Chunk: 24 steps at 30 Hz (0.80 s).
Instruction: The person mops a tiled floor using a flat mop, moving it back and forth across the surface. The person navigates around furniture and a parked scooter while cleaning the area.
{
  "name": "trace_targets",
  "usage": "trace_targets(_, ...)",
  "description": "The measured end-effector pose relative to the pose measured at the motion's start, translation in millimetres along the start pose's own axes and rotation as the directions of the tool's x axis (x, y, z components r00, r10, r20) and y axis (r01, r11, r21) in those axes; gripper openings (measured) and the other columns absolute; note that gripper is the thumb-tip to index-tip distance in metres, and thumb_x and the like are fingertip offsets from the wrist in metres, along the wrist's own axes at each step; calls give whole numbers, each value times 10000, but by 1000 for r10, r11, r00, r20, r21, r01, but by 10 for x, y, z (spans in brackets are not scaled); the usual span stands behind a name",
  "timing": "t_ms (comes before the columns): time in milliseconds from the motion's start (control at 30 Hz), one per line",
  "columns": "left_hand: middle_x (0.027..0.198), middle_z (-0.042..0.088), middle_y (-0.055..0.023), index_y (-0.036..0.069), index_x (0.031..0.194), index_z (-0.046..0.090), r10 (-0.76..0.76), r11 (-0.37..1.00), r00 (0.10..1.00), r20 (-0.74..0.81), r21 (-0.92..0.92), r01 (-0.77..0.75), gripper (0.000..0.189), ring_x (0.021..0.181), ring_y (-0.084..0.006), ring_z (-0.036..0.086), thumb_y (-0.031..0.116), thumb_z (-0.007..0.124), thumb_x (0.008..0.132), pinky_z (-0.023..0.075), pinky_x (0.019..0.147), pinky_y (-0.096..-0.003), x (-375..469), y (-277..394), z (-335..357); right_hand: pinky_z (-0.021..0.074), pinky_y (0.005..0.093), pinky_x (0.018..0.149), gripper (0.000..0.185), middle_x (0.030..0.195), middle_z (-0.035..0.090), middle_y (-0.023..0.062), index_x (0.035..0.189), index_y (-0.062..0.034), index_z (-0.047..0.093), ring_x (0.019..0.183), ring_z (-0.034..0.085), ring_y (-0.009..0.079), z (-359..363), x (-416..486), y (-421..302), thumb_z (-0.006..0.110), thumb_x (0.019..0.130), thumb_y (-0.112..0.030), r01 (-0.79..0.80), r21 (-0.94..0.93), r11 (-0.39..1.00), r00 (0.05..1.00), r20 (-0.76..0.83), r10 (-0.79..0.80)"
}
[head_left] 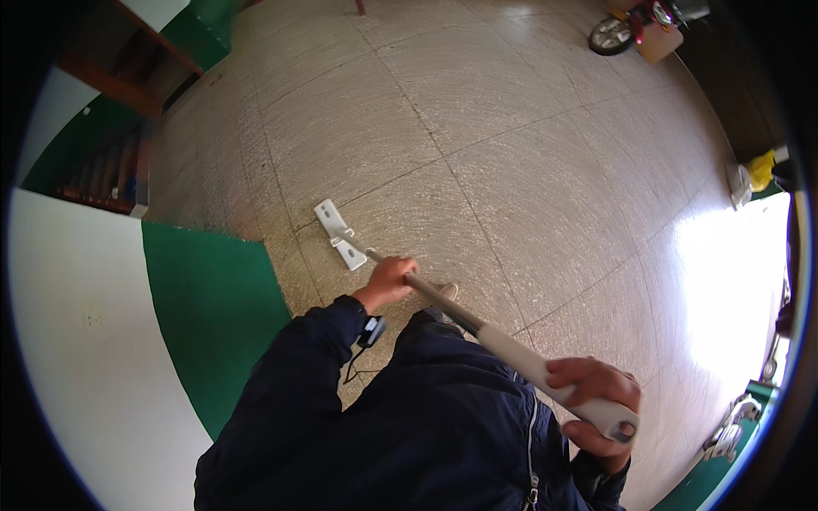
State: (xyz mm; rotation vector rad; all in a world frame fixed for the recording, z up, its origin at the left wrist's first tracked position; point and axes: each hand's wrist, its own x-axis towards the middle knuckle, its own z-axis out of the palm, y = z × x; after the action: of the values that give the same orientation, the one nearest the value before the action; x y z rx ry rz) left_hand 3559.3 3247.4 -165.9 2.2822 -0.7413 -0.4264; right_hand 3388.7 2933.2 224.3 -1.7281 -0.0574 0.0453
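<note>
A flat mop with a long metal pole (450,308) slants across the view from lower right to upper left. My right hand (597,389) grips its white plastic handle (521,351) close to the end with the hanging hole. Farther down, my left hand (391,280) is wrapped around the metal pole. The white rectangular mop head (340,234) lies on the speckled tile floor (511,191), left of my shoe (449,291). Any pad under the head is hidden.
Close on my left stands a white and green wall (211,319). Beyond it are a stair opening (105,169) and a brown wooden frame (115,83). A motorcycle (632,32) stands at the far right. Yellow and white bags (754,175) sit by a bright doorway (728,287).
</note>
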Motion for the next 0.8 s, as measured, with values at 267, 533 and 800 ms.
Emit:
trace_targets(267,995,678,-91,174,1003,627,352,935,875,333,-94,-341,178,1023,-347,646,164,674,831,529,845,-491,1004,1520,1197,544,490,904,478,871,702,190,804,-53,579,915,707,352,-115,-1453,-396,791,809,-481,-156,-236,959,732,-680,-49)
trace_targets(533,965,664,-103,135,916,599,495,868,776,391,-179,-463,131,1014,-368,633,120,666,804,513,824,-490,1174,2197,1338,510,467,622,422,809,696,225,804,1,586,790,708,404,-4,-1825,-499,763,825,-381,97,-510,854,785,-488,-381)
trace_targets(800,937,661,-100,127,921,568,405,914,873,270,-104,-392,179,982,-367,636,130,704,805,516,779,-497,499,1988,687,424,420,507,467,705,648,175,780,-29,551,650,665,355,-180,-1861,-417,750,849,-445,526,-392,755,710,-286,-644)
